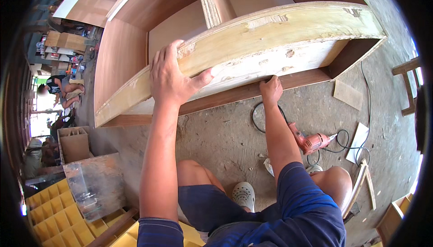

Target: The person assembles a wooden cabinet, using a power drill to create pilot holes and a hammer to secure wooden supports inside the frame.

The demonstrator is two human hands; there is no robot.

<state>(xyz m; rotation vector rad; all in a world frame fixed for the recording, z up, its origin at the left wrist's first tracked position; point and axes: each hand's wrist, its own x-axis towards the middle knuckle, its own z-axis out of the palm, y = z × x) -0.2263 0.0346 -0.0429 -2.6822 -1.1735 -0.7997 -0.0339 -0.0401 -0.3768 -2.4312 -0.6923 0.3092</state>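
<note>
A large wooden cabinet (288, 25) lies tilted on the floor in front of me, its inside facing up and a divider (212, 1) running across it. My left hand (173, 73) grips its near top edge, fingers hooked over the rim and thumb along the front. Farther right and lower, my right hand (271, 90) is closed on the lower edge of the cabinet's base recess; its fingertips are hidden. Patches of the pale face between my hands are chipped and rough. A red power drill (313, 143) rests on the floor beside my right forearm.
The drill's black cord (366, 89) snakes over the concrete floor. Offcut boards (348, 94) and wooden strips (361, 184) lie at the right, near a small wooden stool (408, 84). Yellow compartmented trays (54, 211) stand lower left. A person (63, 89) sits far left.
</note>
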